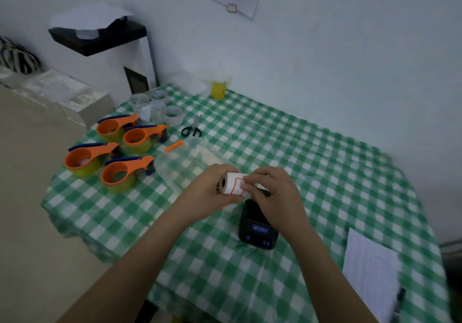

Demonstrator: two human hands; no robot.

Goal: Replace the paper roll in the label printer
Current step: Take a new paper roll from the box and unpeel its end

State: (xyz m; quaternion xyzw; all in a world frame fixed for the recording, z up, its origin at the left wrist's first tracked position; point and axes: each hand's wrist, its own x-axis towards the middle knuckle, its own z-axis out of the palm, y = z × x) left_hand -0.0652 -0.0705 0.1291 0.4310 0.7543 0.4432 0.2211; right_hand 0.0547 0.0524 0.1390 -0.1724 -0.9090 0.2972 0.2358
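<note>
A white label roll [232, 183] with red-outlined labels is held in the air between both hands, just above the table. My left hand [207, 192] wraps around its left end, where the dark core hole shows. My right hand [272, 192] pinches the roll's right side with its fingertips. Below my right hand sits the small black label printer [257, 230] on the green checked tablecloth, its blue-lit buttons facing me. The printer's far end is hidden by my right hand, so I cannot tell whether its lid is up.
Several orange tape dispensers [117, 152] lie at the left of the table. A clear plastic container [185, 162] stands behind my hands. Scissors [192, 129], an orange knife [175, 145], tape rolls [173, 114] and a yellow cup [219, 88] are further back. A printed sheet [370, 272] lies near right.
</note>
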